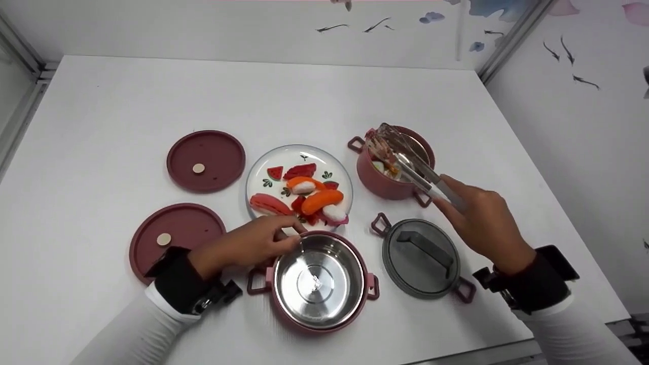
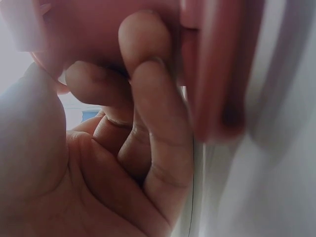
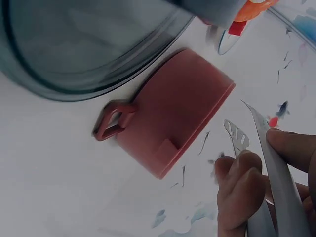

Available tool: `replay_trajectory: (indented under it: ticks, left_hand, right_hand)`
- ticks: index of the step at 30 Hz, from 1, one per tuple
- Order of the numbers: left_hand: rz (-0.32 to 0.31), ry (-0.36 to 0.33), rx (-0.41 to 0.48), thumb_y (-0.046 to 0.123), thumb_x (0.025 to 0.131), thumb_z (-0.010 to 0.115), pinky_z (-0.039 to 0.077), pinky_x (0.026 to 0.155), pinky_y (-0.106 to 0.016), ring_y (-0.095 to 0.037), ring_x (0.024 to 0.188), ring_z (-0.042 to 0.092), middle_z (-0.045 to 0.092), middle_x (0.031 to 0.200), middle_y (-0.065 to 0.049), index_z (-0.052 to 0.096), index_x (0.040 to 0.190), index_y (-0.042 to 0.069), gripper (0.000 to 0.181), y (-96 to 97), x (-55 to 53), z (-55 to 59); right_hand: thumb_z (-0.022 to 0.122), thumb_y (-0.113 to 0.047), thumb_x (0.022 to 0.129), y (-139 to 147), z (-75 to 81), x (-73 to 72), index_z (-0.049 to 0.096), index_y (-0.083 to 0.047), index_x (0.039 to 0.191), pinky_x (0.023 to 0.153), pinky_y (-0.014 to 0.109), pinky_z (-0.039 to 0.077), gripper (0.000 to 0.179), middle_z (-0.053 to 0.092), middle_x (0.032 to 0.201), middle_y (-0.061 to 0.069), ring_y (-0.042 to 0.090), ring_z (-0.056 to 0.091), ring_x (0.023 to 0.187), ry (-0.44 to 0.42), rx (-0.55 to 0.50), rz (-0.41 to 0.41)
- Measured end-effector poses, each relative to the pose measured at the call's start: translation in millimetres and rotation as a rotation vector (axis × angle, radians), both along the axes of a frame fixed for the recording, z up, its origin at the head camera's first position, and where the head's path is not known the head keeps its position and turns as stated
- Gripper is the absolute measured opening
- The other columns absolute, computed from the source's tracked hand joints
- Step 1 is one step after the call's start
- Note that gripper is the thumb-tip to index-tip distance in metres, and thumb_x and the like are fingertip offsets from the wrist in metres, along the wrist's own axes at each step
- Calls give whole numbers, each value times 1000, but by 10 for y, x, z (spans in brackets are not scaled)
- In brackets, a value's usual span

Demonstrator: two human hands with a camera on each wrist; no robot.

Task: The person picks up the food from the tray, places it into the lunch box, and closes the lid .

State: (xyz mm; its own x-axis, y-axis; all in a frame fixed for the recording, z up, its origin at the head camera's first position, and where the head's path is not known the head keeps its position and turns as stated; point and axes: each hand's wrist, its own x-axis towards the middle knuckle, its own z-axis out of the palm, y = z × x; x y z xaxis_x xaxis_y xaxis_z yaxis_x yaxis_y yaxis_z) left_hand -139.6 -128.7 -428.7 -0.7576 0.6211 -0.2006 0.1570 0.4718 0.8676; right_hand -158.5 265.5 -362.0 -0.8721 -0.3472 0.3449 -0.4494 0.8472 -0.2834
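Note:
My left hand (image 1: pixel 253 241) grips the rim of the near pink pot (image 1: pixel 355 317), whose shiny steel inside holds nothing. In the left wrist view, curled fingers (image 2: pixel 160 118) touch the pot's outer wall beside a handle. My right hand (image 1: pixel 487 220) holds metal tongs (image 1: pixel 428 185), and their tips reach over the far pink pot (image 1: pixel 380 177). Food pieces lie in that pot. Something reddish shows at the tong tips; whether it is pinched I cannot tell. Between the pots stands a plate (image 1: pixel 257 170) with toy sushi, including an orange-topped piece (image 1: pixel 323 202).
Two dark red lids (image 1: pixel 218 162) (image 1: pixel 187 223) with pale knobs lie at the left. A grey lid (image 1: pixel 421 274) with a bar handle covers a pot right of the near pot. Patterned panels (image 1: pixel 284 30) stand behind and to the right of the white table (image 1: pixel 127 101).

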Motion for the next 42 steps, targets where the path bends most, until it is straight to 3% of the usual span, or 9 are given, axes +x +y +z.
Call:
replay_trajectory:
  ticks: [4, 9, 15, 19, 26, 33, 42]
  left_hand:
    - [6, -6, -5, 22, 99, 52, 47, 60, -28, -10, 60, 52, 56, 69, 5, 63, 120, 17, 23, -14, -6, 22]
    - [7, -6, -6, 21, 99, 52, 47, 60, -28, -10, 60, 52, 57, 69, 5, 63, 119, 17, 23, -18, -4, -10]
    - [-4, 11, 9, 22, 99, 53, 47, 64, -28, -9, 64, 54, 60, 73, 3, 64, 118, 15, 23, 19, -12, -33]
    - [-12, 35, 10, 24, 99, 54, 48, 68, -29, -10, 68, 56, 62, 79, 2, 64, 118, 16, 23, 31, -19, -16]
    - [-11, 12, 12, 24, 99, 55, 49, 67, -28, -9, 68, 58, 65, 80, 2, 64, 119, 16, 23, 21, -18, -14]
    - [-2, 19, 12, 24, 100, 55, 49, 65, -27, -8, 63, 56, 62, 74, 4, 64, 118, 16, 23, 5, -3, -46]
    - [11, 21, 2, 25, 100, 55, 49, 65, -29, -9, 65, 57, 62, 76, 3, 64, 119, 19, 22, -12, -6, -32]
  right_hand:
    - [74, -16, 91, -223, 32, 11, 62, 0, 133, 67, 46, 56, 47, 74, 106, 22, 31, 71, 83, -39, 40, 39]
    - [75, -26, 91, -479, 22, -61, 63, -6, 134, 72, 42, 59, 48, 76, 104, 15, 24, 71, 80, -152, 135, 89]
    - [78, -27, 88, -565, -9, -139, 63, -11, 135, 71, 41, 60, 52, 75, 108, 13, 24, 71, 78, -202, 217, 121]
    - [79, -28, 87, -567, -17, -172, 62, -14, 137, 67, 40, 59, 55, 76, 104, 13, 24, 70, 77, -197, 235, 132]
    - [79, -34, 86, -612, -17, -234, 59, -20, 140, 70, 42, 60, 59, 76, 100, 11, 25, 71, 79, -221, 253, 142]
    - [77, -36, 88, -718, -12, -306, 62, -18, 138, 68, 38, 60, 56, 76, 87, 5, 19, 69, 72, -243, 251, 183]
    - [75, -36, 90, -795, 4, -347, 62, -14, 137, 71, 40, 61, 53, 76, 97, 9, 21, 71, 80, -294, 229, 182]
